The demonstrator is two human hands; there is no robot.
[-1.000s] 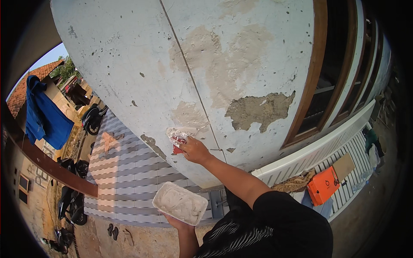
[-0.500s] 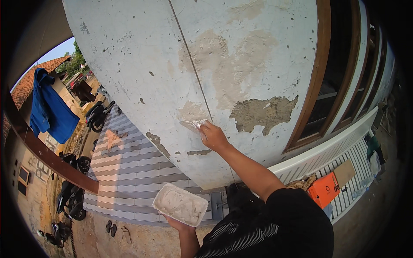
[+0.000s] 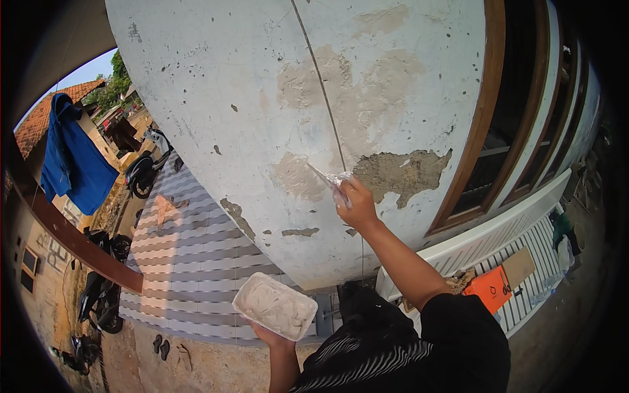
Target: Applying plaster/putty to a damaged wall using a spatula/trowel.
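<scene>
My right hand (image 3: 358,202) is closed round a putty knife (image 3: 321,174) with whitish, shiny material about its grip. The blade points up and left at a beige filler patch (image 3: 298,178) on the pale, flaking wall (image 3: 216,85); I cannot tell whether its tip touches. Just right of this hand, a bare grey-brown patch (image 3: 406,175) shows where the paint has come off. Lower down, my left hand (image 3: 270,335) holds a white rectangular tub (image 3: 315,305) from below, its fingers mostly hidden. Smeared beige putty (image 3: 275,305) lies in the tub.
A thin dark cord (image 3: 321,75) runs down the wall to my right hand. Brown-framed windows (image 3: 468,131) are at right, above a white slatted bench (image 3: 524,304) bearing an orange bag (image 3: 488,288). At left are a brown beam (image 3: 85,242), a hanging blue garment (image 3: 78,157) and parked motorbikes (image 3: 101,301).
My right hand has moved right across the wall with the putty knife, and the blade now shows more plainly. My left hand still holds the tub. The view has shifted slightly.
</scene>
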